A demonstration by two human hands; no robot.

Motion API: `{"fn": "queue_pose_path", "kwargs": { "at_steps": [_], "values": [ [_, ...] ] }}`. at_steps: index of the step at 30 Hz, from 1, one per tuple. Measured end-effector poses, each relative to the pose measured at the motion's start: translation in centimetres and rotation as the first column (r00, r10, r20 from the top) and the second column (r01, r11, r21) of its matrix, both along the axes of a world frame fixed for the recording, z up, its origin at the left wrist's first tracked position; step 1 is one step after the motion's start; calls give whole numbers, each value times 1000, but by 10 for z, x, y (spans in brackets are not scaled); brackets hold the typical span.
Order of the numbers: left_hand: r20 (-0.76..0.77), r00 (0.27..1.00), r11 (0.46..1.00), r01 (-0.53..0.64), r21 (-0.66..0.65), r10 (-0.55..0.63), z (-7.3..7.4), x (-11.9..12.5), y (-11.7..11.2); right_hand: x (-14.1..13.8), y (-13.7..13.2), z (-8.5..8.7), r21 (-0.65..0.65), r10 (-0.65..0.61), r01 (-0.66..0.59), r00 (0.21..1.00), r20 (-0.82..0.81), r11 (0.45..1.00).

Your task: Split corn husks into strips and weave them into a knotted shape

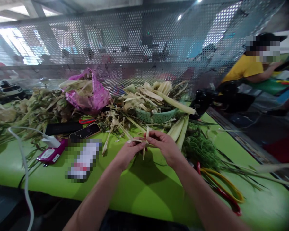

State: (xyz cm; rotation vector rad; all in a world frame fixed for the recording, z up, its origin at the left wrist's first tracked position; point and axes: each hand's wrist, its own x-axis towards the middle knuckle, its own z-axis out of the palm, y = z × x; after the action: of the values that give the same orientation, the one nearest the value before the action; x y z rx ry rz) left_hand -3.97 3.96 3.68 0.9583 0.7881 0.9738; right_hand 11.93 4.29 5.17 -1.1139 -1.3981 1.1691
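My left hand (132,150) and my right hand (162,144) meet above the middle of the green table (144,189). Between them they pinch a pale strip of dried husk (147,132), which looks folded or crossed over itself. One end sticks up by my right fingers and another hangs below. My left thumb and fingers are closed on the strip's left part; my right thumb and fingers are closed on its right part. Just beyond the hands lie loose husk pieces (120,126) and wider pale green leaves (179,131).
Behind stands a green basket (156,117) heaped with husks, beside a pink plastic bag (96,96). Phones (86,131) and a purple power strip (53,154) with a white cable lie left. Scissors (223,183) with red and yellow handles lie right, near green fibres (202,147). A person in yellow (243,69) sits beyond.
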Motion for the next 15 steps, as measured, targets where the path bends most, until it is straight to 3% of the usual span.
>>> {"fn": "queue_pose_path", "kwargs": {
  "at_steps": [7,15],
  "values": [
    [4,998,998,64,22,-64,5,3,-4,-1,-3,1,5,-169,170,984,-46,985],
    [-28,997,996,67,56,-66,-1,3,-5,-2,-4,-1,27,-235,236,972,-32,971]
  ]
}}
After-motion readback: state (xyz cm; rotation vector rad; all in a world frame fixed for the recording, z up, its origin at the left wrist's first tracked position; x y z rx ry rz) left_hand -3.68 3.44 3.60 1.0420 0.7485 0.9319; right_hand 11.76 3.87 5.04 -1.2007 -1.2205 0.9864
